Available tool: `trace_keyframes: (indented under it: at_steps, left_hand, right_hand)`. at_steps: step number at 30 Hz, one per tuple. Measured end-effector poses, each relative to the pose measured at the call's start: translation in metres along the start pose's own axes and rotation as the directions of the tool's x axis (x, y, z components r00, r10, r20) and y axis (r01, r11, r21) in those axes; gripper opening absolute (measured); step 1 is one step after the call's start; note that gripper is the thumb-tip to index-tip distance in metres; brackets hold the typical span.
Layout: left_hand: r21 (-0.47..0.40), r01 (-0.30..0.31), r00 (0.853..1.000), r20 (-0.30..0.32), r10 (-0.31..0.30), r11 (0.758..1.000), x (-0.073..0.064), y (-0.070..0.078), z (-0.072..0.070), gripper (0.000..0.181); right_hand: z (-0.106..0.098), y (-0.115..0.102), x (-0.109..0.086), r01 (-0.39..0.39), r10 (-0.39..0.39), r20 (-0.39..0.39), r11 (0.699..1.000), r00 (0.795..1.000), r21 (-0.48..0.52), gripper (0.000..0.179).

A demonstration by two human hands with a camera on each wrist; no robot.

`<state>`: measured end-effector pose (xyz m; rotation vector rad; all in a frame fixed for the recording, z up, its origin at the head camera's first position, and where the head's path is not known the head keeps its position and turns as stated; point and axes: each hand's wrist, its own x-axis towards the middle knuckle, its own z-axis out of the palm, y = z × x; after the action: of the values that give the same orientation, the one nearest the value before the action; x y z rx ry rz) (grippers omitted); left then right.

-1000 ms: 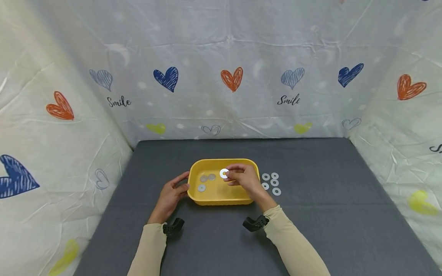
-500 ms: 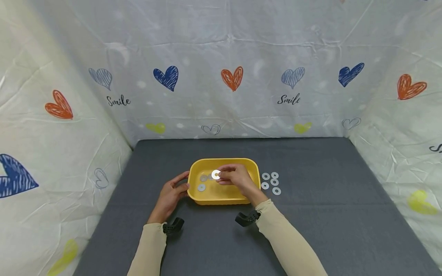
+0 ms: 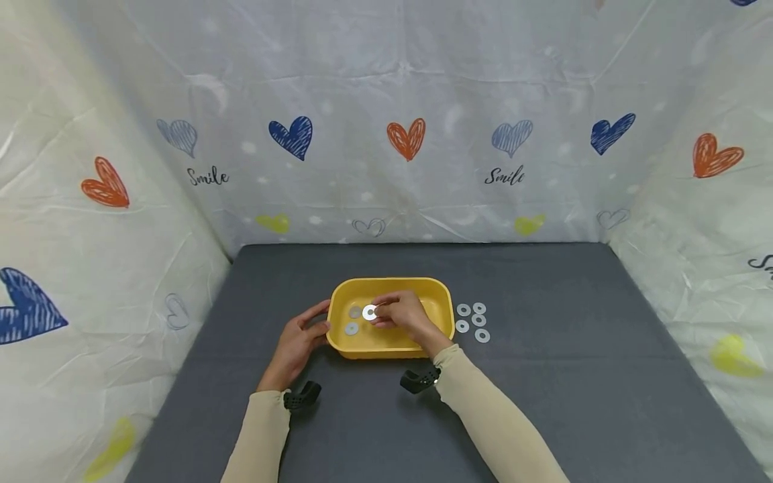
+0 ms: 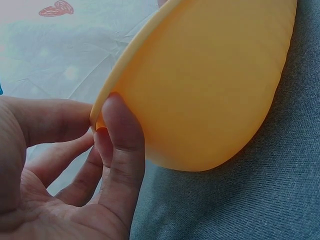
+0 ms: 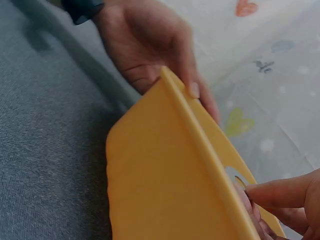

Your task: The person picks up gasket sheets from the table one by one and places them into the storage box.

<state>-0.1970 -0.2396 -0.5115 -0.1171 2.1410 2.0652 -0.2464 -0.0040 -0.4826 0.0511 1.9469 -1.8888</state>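
Observation:
A yellow plastic tray (image 3: pixel 398 343) stands on the dark cloth. My left hand (image 3: pixel 297 345) grips its left end, with the rim pinched between thumb and fingers in the left wrist view. Over the tray's inside, my right hand (image 3: pixel 406 314) pinches a flat silver washer (image 3: pixel 369 312) by its edge. In the right wrist view that washer (image 5: pixel 235 175) shows partly above the near rim. Inside the tray, two washers are visible at the left: an upper washer (image 3: pixel 355 312) and a lower washer (image 3: pixel 351 329). The held washer covers the spot just beside them.
Several loose washers (image 3: pixel 479 320) lie in a group on the dark grey tablecloth (image 3: pixel 543 402), just right of the tray. A white curtain (image 3: pixel 453 87) printed with hearts surrounds the table at the back and sides.
My right hand has moved left and slightly down over the tray with the washer, hiding one that lay inside. The left hand has kept its hold on the tray.

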Motion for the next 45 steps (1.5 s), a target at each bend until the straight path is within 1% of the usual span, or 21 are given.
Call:
trace_keyframes:
  at_steps: [3,8,13,18,22,27,32,34,36,41,45]
  left_hand:
    - [0.006,0.006,1.000,-0.004,-0.006,1.000,0.000,-0.001,-0.001,0.055]
    - [-0.012,0.015,1.000,-0.012,-0.015,1.000,0.000,-0.001,0.000,0.055]
    - [-0.028,0.015,1.000,-0.016,-0.016,0.999,0.000,0.000,0.000,0.055]
    - [-0.033,0.007,1.000,-0.013,-0.007,0.999,-0.001,0.000,0.000,0.055]
    - [-0.039,0.002,1.000,-0.017,-0.003,0.999,-0.001,-0.001,0.000,0.054]
    - [-0.035,-0.014,1.000,-0.007,0.013,0.999,0.000,0.000,0.001,0.055]
    - [-0.055,-0.009,1.000,-0.009,0.008,0.998,0.001,0.000,0.002,0.055]
    - [-0.057,-0.003,1.000,-0.005,0.003,0.998,0.001,0.001,0.002,0.055]
    - [-0.047,-0.009,1.000,-0.003,0.009,0.999,0.002,0.001,0.003,0.055]
    - [-0.029,-0.012,1.000,0.003,0.012,1.000,0.001,0.000,0.001,0.055]
    - [-0.017,-0.012,1.000,0.012,0.012,1.000,0.001,0.000,0.000,0.057]
  right_hand:
    - [0.005,0.003,0.002,-0.008,0.007,-0.011,1.000,1.000,-0.007,0.018]
    - [0.011,0.005,0.008,-0.022,0.021,-0.024,0.999,0.999,-0.027,0.018]
    - [0.012,0.005,0.011,-0.029,0.026,-0.032,0.994,0.999,-0.102,0.017]
    - [0.014,0.008,0.011,-0.015,0.012,-0.015,0.980,1.000,-0.197,0.016]
    - [0.015,0.011,0.012,-0.016,0.013,-0.017,0.974,1.000,-0.225,0.016]
    - [0.015,0.010,0.011,-0.024,0.012,-0.046,0.965,0.999,-0.263,0.017]
    - [0.014,0.009,0.011,-0.031,-0.003,-0.108,0.949,0.994,-0.314,0.016]
    - [0.014,0.009,0.011,-0.041,-0.002,-0.134,0.946,0.991,-0.320,0.017]
    - [0.014,0.009,0.012,-0.034,-0.014,-0.142,0.945,0.990,-0.326,0.019]
    - [0.015,0.009,0.010,0.019,-0.057,-0.116,0.951,0.992,-0.309,0.022]
    - [0.014,0.006,0.005,0.048,-0.074,-0.094,0.966,0.993,-0.253,0.023]
